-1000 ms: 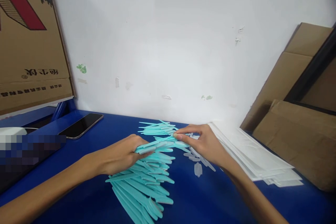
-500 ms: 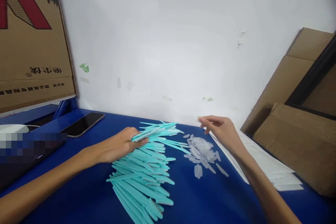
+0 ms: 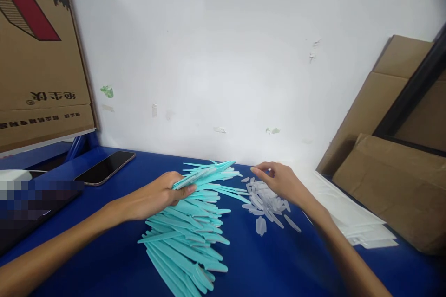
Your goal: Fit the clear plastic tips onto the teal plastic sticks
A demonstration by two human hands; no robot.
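Observation:
My left hand (image 3: pixel 162 195) is closed around a bundle of turquoise eyebrow razors (image 3: pixel 205 175), their tips pointing right and slightly up. Below and behind that hand lies a large fanned pile of the same razors (image 3: pixel 188 241) on the blue table. To their right is a loose heap of small translucent plastic blade covers (image 3: pixel 266 199). Over the far edge of this heap hovers my right hand (image 3: pixel 278 178), thumb and index finger brought together in a pinch. Whatever those fingertips hold, if anything, is too small to make out.
A phone (image 3: pixel 106 167) lies at the back left, near a dark, partly blurred item. White flat bags (image 3: pixel 358 218) are stacked on the right beside brown cardboard (image 3: pixel 379 190). A large printed carton (image 3: pixel 42 69) stands at left; a white wall (image 3: pixel 223 65) closes off the back.
My right hand has moved left and a little down, toward the left hand's bundle. The left hand keeps its hold almost unmoved. The whole view has shifted slightly.

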